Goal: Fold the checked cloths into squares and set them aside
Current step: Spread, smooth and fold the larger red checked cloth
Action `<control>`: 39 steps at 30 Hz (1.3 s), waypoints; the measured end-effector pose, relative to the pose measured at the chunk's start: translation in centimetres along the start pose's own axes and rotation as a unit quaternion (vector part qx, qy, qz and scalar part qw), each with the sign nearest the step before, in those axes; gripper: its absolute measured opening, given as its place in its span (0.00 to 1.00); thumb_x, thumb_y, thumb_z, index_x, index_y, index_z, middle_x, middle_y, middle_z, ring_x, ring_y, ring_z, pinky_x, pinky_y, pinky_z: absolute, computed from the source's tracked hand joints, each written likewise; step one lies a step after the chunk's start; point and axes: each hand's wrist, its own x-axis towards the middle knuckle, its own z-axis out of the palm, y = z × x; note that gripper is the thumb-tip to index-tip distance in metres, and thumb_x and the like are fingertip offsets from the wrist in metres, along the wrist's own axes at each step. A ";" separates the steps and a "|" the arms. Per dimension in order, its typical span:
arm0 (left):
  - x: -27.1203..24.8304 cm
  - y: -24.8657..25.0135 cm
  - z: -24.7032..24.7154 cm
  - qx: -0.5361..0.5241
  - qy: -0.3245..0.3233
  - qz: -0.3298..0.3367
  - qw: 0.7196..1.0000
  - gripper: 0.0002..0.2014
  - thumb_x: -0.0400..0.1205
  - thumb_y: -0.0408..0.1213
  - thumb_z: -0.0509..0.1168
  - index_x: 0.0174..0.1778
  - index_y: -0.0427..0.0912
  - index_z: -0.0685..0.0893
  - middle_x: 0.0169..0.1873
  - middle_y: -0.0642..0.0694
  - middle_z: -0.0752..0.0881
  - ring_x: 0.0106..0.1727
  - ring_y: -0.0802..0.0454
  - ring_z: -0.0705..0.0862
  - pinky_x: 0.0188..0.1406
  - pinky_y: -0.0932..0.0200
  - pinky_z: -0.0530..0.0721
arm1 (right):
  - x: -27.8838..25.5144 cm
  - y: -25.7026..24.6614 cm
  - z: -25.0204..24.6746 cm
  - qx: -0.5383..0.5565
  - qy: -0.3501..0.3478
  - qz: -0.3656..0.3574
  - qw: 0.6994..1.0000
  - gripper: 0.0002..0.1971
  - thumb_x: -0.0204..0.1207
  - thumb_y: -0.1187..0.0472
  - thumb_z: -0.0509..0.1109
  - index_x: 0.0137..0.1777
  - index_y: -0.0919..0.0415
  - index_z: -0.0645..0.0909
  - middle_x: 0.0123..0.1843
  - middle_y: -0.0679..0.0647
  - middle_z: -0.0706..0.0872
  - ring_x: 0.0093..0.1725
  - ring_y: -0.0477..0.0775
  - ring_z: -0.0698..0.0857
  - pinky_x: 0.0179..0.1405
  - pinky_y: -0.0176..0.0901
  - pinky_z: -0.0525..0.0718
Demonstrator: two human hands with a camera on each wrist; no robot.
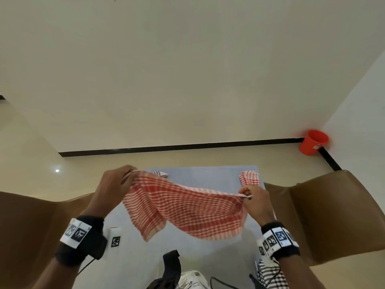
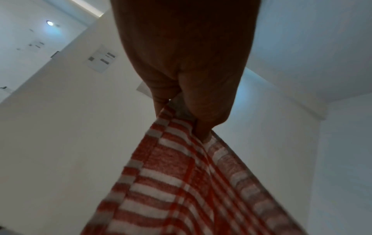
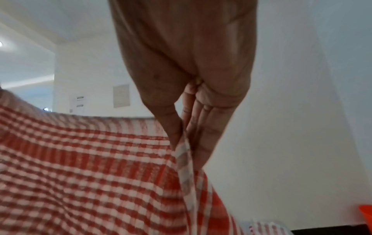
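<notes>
A red-and-white checked cloth (image 1: 185, 207) hangs in the air above the pale blue table (image 1: 208, 172), stretched between both hands and sagging in the middle. My left hand (image 1: 125, 176) pinches its upper left corner; in the left wrist view the cloth (image 2: 181, 182) drops from the pinching left hand (image 2: 179, 116). My right hand (image 1: 246, 195) pinches the upper right corner; the right wrist view shows thumb and fingers of that hand (image 3: 184, 139) closed on the cloth's (image 3: 90, 167) edge. A folded red checked cloth (image 1: 250, 178) lies at the table's far right.
A small folded dark-checked cloth (image 1: 161, 174) lies at the table's far edge. A black-and-white checked cloth (image 1: 270, 272) sits at the near right. Brown chairs (image 1: 333, 215) flank the table. A red bucket (image 1: 313, 142) stands in the floor corner. A marker card (image 1: 115, 240) lies near left.
</notes>
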 end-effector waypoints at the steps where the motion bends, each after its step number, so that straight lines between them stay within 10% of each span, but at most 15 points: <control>1: -0.1 -0.8 0.2 0.005 -0.006 -0.013 1.000 0.07 0.88 0.43 0.66 0.52 0.47 0.88 0.36 0.56 0.90 0.34 0.60 0.90 0.36 0.47 0.92 | 0.3 0.3 -0.3 -0.025 -0.004 0.001 1.000 0.10 0.74 0.71 0.77 0.45 0.53 0.90 0.37 0.38 0.86 0.39 0.38 0.86 0.38 0.31 0.84; 5: 0.1 -3.5 -0.1 0.041 0.001 -0.041 0.998 0.05 0.90 0.42 0.63 0.54 0.50 0.84 0.38 0.55 0.89 0.36 0.56 0.90 0.38 0.45 0.92 | 1.2 1.1 -2.1 -0.070 0.052 0.009 0.996 0.05 0.83 0.64 0.72 0.49 0.55 0.90 0.43 0.48 0.92 0.36 0.42 0.87 0.32 0.24 0.78; 10: 0.9 -4.3 -0.7 0.047 0.007 -0.027 0.999 0.07 0.89 0.41 0.64 0.58 0.48 0.86 0.39 0.54 0.90 0.35 0.58 0.90 0.35 0.51 0.92 | 1.8 1.1 -3.5 -0.039 0.071 0.010 0.997 0.07 0.85 0.57 0.71 0.57 0.57 0.88 0.48 0.52 0.92 0.41 0.46 0.90 0.40 0.40 0.92; 15: 2.1 -7.0 -0.4 0.062 -0.158 -0.024 0.985 0.05 0.84 0.40 0.72 0.50 0.55 0.92 0.38 0.60 0.92 0.37 0.64 0.91 0.42 0.54 0.92 | 2.4 2.6 -4.0 -0.059 -0.201 -0.021 0.978 0.05 0.84 0.51 0.72 0.50 0.45 0.90 0.44 0.40 0.90 0.41 0.37 0.86 0.42 0.28 0.79; 20: 3.2 -7.8 -0.8 0.173 -0.327 -0.050 0.928 0.09 0.86 0.44 0.71 0.41 0.58 0.92 0.35 0.61 0.91 0.36 0.67 0.89 0.43 0.61 0.90 | 3.2 5.9 -3.5 -0.203 -0.348 0.037 0.914 0.07 0.76 0.46 0.78 0.36 0.39 0.88 0.44 0.39 0.90 0.45 0.43 0.88 0.47 0.38 0.85; 28: 8.6 -5.3 1.2 0.217 -0.056 -0.070 0.972 0.04 0.84 0.38 0.73 0.45 0.49 0.93 0.43 0.51 0.93 0.40 0.50 0.87 0.44 0.53 0.81 | 8.3 3.6 -2.9 -0.208 -0.061 0.032 0.976 0.08 0.80 0.51 0.76 0.41 0.50 0.91 0.41 0.49 0.91 0.36 0.50 0.89 0.42 0.49 0.92; 33: 9.7 -3.9 2.3 0.141 0.101 -0.099 0.980 0.09 0.86 0.38 0.67 0.56 0.49 0.92 0.37 0.45 0.93 0.43 0.37 0.90 0.45 0.44 0.87 | 8.3 0.5 -3.5 -0.038 0.146 -0.025 0.988 0.06 0.81 0.67 0.74 0.44 0.63 0.92 0.40 0.54 0.93 0.34 0.47 0.87 0.32 0.24 0.78; 39: 4.0 -5.3 2.2 0.135 0.115 -0.072 0.982 0.12 0.84 0.35 0.74 0.62 0.47 0.92 0.50 0.43 0.94 0.42 0.42 0.90 0.41 0.49 0.86 | 3.4 4.0 -2.8 0.021 0.143 0.011 0.990 0.12 0.82 0.66 0.73 0.64 0.64 0.89 0.53 0.57 0.94 0.42 0.52 0.92 0.37 0.37 0.93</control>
